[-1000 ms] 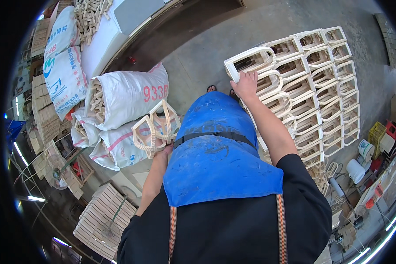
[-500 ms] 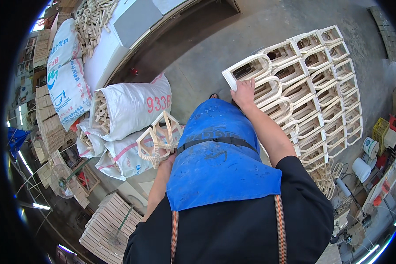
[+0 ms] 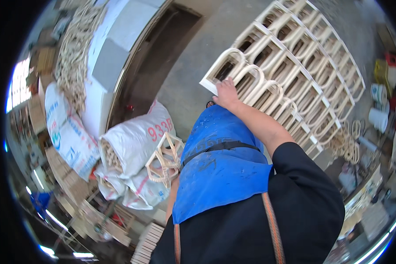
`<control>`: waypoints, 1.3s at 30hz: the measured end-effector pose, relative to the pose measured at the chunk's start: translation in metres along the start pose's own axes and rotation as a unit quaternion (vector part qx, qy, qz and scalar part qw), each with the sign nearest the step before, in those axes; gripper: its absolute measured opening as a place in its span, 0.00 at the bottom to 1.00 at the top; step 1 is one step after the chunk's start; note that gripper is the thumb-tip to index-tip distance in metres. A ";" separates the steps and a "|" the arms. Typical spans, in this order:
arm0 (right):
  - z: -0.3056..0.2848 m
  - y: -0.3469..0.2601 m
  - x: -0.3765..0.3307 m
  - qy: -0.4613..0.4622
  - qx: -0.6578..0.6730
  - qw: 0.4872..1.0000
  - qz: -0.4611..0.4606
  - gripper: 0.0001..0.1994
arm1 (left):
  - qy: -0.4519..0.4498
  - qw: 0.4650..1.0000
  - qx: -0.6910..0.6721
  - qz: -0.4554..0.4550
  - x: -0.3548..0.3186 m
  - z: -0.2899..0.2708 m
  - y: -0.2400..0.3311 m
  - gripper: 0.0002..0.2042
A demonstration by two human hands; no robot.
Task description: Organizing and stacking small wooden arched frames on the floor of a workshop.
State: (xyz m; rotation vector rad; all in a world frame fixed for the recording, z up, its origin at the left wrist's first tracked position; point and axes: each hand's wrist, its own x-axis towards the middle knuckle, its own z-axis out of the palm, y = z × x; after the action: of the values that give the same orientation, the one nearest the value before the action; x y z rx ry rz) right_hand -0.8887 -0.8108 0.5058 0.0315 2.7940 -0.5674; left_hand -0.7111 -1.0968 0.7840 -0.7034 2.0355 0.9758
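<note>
Standing in close rows, the stack (image 3: 295, 62) is already gathered at the right, its near corner clasped by the right hand (image 3: 227, 93). Well apart from it, one loose frame (image 3: 163, 159) is held beside the left hip by the left hand (image 3: 176, 179), whose fingers are mostly hidden.

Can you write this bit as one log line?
left hand: holding wooden framework | right hand: on arched wooden frames | leftward: white sacks | worn: blue apron
</note>
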 end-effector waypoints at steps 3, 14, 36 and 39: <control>0.006 0.006 -0.004 0.082 0.041 0.995 -0.043 0.25 | 0.052 0.992 -0.017 0.112 0.015 0.000 -0.006 0.16; -0.008 0.008 -0.069 0.176 0.164 0.970 -0.042 0.21 | -0.025 0.987 -0.037 0.151 0.138 -0.046 -0.138 0.18; 0.085 0.118 -0.378 0.311 0.328 0.725 0.519 0.25 | -0.123 0.947 -0.290 -0.052 0.166 0.022 -0.266 0.10; 0.090 0.137 -0.363 0.285 0.313 0.722 0.547 0.28 | -0.136 0.952 -0.270 -0.039 0.185 0.006 -0.319 0.10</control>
State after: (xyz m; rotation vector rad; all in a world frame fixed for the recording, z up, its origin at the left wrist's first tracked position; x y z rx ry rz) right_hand -0.5055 -0.7063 0.4785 2.1016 2.2123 -1.1944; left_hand -0.5799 -1.2970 0.5034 -0.8659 1.4931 1.5146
